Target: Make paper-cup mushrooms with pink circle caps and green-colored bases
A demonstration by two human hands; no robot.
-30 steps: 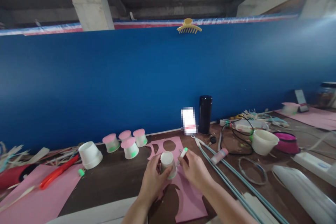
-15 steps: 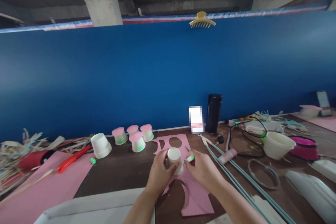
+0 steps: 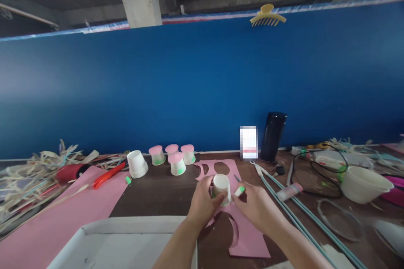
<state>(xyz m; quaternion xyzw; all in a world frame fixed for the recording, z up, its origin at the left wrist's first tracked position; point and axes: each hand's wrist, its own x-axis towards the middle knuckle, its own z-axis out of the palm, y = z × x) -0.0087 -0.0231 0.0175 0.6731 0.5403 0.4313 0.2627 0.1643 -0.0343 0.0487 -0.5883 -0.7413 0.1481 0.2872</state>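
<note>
My left hand [image 3: 202, 204] is wrapped round a small white paper cup [image 3: 221, 185] held upside down over a pink paper sheet [image 3: 244, 235] with round holes cut out. My right hand [image 3: 257, 208] pinches a white marker with a green end [image 3: 239, 191] against the cup's side. Several small upturned cups with pink tops [image 3: 173, 157] stand together further back to the left, beside a larger white cup [image 3: 136, 164].
Red scissors [image 3: 109, 175] and straw strips [image 3: 28, 176] lie at left on another pink sheet [image 3: 57, 222]. A white box [image 3: 126, 239] is near me. A black flask [image 3: 272, 135], grey rods [image 3: 293, 214], cables, a white bowl [image 3: 362, 184] sit right. Blue wall behind.
The view has swung left, so everything shifted right. My hands stay on the cup and marker; the marker's green end has dropped closer to the cup.
</note>
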